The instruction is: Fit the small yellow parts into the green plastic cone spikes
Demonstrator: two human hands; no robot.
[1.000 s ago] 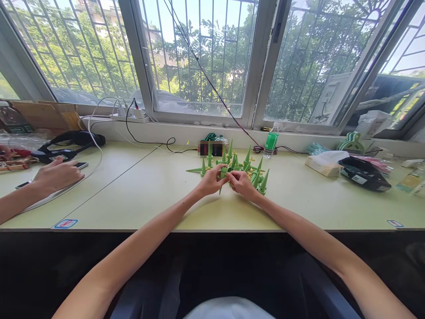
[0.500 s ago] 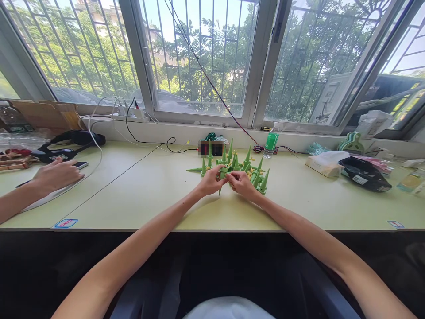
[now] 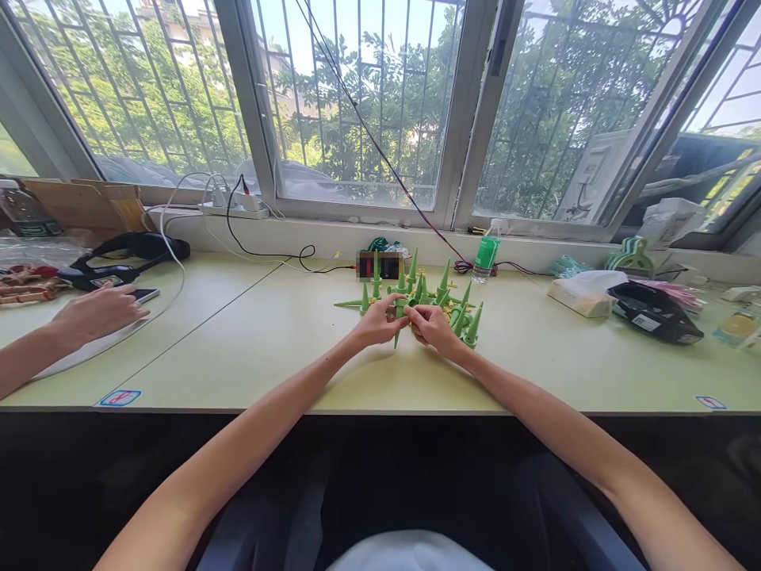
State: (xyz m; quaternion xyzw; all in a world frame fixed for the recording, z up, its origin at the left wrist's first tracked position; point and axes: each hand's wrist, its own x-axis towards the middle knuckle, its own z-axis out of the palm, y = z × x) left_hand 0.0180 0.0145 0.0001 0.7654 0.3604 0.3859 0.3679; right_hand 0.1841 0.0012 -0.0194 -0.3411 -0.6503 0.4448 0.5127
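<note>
Above the table, my left hand (image 3: 379, 321) is closed around a green plastic piece (image 3: 407, 304), which has a rounded hollow-looking top; a thin green point shows below the fingers. My right hand (image 3: 437, 327) meets it from the right, thumb and forefinger pinched together against the piece. What lies between those right fingertips is hidden. Just behind both hands stands a cluster of green plastic cones (image 3: 445, 279), several upright and some lying on their sides, with small yellow parts among them.
A green-labelled bottle (image 3: 487, 252) stands near the windowsill. To the right are a tissue box (image 3: 579, 295) and a black strapped device (image 3: 654, 312). Another person's hand (image 3: 98, 313) rests by a phone (image 3: 146, 295) at left. A black cable (image 3: 261, 254) runs along the back.
Both hands stay in nearly the same place, with the fingers shifted very slightly around the green piece. The other person's hand at left has barely moved.
</note>
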